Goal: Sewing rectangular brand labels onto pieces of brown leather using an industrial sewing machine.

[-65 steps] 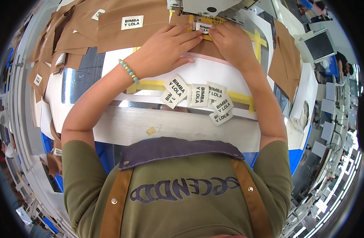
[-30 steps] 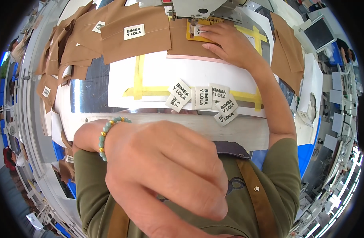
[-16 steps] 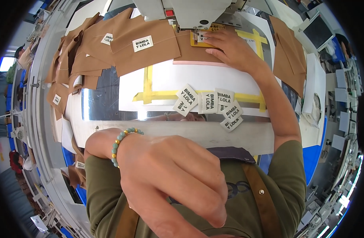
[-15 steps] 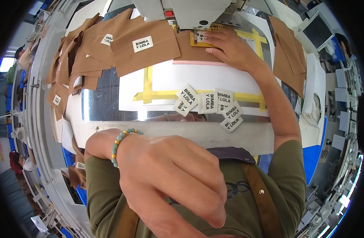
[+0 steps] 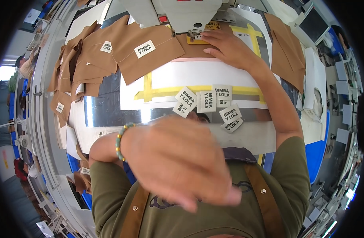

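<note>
Brown cloth (image 5: 198,52): lay flat at the far side, partly under the sewing machine (image 5: 182,18), its near edge beside a pink strip (image 5: 196,60). With only one hand on it, it could have skewed if pulled sideways.
Yellow frame (image 5: 193,41): sat on that cloth, near the metal foot (image 5: 191,37). A nudge from the fingers could have turned it askew.
White label (image 5: 198,35): showed at the frame, partly covered by the machine and fingertips; if it crept under them, it could have ended up crooked.
Right hand (image 5: 228,47): spread over the frame's right side, fingers stretched out, not closed around anything. So near the foot, a slip could have hurt a fingertip.
Left hand (image 5: 180,160): raised in front of the shirt (image 5: 225,216), blurred, fingers bent downward; whether it pinched anything could not be told. It gave the cloth no second hold.
Left panel (image 5: 160,39): lay left of the machine, its right corner meeting the brown cloth. Its weight, if it slid, could have dragged that cloth.
Loose labels (image 5: 208,101): overlapped in the middle, some across yellow tape (image 5: 162,95); a low sweep of the left hand could have scattered the nearest ones.
</note>
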Tool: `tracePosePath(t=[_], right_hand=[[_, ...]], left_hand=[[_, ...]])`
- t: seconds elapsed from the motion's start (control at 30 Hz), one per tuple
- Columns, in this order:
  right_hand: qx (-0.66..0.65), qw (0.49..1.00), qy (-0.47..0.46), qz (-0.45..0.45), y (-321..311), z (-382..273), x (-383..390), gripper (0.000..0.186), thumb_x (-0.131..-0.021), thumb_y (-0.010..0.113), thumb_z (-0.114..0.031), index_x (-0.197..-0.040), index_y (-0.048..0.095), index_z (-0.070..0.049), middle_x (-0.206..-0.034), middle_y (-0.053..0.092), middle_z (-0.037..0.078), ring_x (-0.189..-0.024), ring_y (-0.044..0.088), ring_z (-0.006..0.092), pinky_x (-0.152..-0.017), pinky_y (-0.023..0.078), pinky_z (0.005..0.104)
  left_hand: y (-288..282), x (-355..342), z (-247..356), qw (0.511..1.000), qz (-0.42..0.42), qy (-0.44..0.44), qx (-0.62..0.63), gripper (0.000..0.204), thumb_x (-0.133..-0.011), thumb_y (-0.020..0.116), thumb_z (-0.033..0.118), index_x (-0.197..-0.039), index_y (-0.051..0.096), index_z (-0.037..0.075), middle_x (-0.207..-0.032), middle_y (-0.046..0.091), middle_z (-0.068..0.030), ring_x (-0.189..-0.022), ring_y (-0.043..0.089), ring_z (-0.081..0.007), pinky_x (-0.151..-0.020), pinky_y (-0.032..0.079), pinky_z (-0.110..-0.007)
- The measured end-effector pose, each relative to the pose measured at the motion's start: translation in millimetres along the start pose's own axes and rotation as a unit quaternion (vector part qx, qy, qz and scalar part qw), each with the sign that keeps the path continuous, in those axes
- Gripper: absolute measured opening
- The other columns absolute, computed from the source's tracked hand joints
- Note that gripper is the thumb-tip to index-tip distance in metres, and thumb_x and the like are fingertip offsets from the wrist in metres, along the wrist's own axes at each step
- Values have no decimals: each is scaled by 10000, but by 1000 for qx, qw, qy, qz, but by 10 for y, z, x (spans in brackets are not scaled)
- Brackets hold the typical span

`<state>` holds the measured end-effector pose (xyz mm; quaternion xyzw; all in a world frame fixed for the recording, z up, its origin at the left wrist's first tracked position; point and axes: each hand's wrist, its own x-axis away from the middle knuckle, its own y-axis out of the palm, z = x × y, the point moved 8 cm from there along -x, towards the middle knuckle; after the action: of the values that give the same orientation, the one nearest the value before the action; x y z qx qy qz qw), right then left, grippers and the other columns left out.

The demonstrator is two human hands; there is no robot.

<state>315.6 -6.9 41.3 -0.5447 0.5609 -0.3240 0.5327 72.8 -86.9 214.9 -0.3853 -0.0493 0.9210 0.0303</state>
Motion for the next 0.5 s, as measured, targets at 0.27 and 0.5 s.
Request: tracePosePath(t=[0.27, 0.5], right_hand=[[51, 998, 29, 37, -563, -97, 799, 455, -1063, 662, -339, -1431, 683, -73, -1551, 618, 91, -1399, 575, 312, -1184, 465, 436], [-84, 981, 169, -40, -760, -73, 1644, 389, -981, 750, -214, -1345, 733, -79, -1411, 703, 116, -1290, 646, 327, -1114, 508, 419]], left_hand=[[-993, 854, -1199, 830, -44, -280, -480, 554, -983, 761, 238, -1475, 623, 23, -1486, 634, -176, -1392, 576, -401, -1168, 478, -490], [-1383, 1017, -1623, 772, -52, -256, -579, 559, -1027, 727, 313, -1507, 604, 54, -1599, 542, -171, -1503, 435, -449, -1250, 394, -511]])
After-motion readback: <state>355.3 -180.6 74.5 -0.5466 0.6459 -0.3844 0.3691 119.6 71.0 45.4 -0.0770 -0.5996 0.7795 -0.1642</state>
